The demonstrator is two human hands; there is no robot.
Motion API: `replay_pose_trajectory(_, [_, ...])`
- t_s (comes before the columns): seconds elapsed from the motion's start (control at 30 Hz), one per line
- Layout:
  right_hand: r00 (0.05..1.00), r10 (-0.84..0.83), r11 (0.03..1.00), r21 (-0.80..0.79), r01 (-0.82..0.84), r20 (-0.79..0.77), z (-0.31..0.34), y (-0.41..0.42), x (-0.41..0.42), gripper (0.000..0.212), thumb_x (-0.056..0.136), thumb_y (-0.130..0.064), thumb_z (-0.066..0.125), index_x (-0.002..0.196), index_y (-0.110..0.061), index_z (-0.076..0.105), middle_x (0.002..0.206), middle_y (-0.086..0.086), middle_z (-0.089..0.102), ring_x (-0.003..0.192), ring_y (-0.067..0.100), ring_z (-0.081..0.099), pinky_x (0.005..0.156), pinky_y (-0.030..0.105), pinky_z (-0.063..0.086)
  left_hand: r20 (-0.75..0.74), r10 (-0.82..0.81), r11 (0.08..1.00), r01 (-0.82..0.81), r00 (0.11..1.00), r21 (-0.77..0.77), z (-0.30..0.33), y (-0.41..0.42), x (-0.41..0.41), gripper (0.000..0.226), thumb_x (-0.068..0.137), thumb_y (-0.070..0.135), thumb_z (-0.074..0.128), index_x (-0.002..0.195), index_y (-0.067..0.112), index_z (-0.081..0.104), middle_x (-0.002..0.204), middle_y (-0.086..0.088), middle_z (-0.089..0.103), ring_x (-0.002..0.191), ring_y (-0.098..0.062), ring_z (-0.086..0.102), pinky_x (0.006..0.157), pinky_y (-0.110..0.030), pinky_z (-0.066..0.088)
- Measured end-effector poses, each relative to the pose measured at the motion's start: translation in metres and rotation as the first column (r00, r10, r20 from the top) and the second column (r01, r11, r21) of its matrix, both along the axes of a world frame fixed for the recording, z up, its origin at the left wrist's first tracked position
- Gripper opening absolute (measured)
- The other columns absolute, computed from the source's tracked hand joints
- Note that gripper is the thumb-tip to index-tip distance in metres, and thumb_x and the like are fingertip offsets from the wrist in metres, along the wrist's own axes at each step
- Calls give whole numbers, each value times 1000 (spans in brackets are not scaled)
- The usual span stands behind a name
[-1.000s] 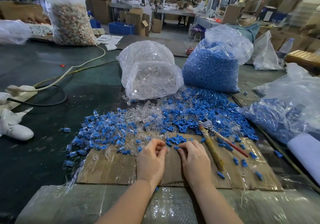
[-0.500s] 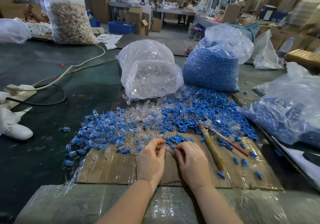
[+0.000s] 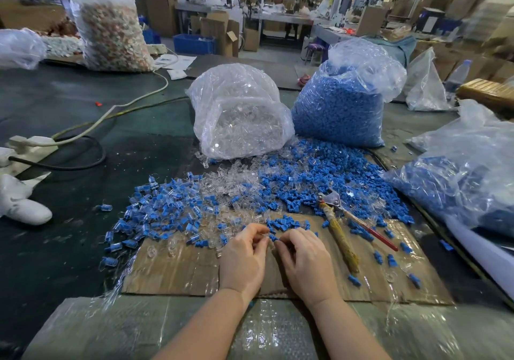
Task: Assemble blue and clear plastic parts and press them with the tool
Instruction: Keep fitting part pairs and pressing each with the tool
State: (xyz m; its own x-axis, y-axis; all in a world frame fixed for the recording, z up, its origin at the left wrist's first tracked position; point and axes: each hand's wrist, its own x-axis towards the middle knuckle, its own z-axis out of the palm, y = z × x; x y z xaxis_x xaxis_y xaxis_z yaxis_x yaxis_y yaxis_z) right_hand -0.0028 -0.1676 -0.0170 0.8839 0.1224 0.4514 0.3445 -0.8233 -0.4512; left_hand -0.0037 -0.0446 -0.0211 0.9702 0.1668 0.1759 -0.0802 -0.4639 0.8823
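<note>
our left hand (image 3: 244,259) fingers pinch a clear part, our right hand (image 3: 304,262) fingers pinch a blue part (image 3: 273,238); the pliers (image 3: 338,231) lie just right, handles toward us.

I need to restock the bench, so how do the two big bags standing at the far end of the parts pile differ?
The left bag holds clear parts; the right bag holds blue parts. The left bag is lower and slumps, with slack film over its contents; the right bag stands taller and looks packed fuller. Both are clear plastic film, stand side by side on the table, and have loose parts spread in front of them.
</note>
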Motion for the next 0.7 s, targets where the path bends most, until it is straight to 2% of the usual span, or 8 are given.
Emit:
replay_pose_trajectory(0.17, [1000,-6,1000,15,6,-5,0,0,0,10,84,-16,67,76,-14,61,74,-4,60,70,16,55,64,28,43,9,-23,1000,23,1000,16,1,0,0,15,89,15,60,94,29,63,77,21,60,76,10,56,70,-3,45])
replay_pose_trajectory(0.5, [1000,-21,1000,4,21,-2,0,0,-1,15,81,-14,69,70,-12,59,69,-2,59,67,17,53,59,29,43,12,-93,993,92,996,77,0,1,-1,11,88,17,61,92,25,66,83,11,67,78,0,61,73,-15,49])
replay_pose_trajectory(0.6, [1000,-5,1000,23,5,3,-1,-1,-1,11,82,-15,69,74,-14,62,72,-3,61,70,15,55,63,26,43,0,-98,995,98,995,36,0,1,-1,13,89,16,61,90,29,64,84,13,66,79,2,60,74,-14,49])
replay_pose_trajectory(0.7, [999,16,999,40,-17,29,0,-1,-1,10,81,-16,71,75,-14,63,73,-5,60,70,14,54,63,25,43,-14,-91,995,90,996,-49,2,0,-1,24,89,14,59,85,37,56,80,16,63,78,7,58,69,-7,46])
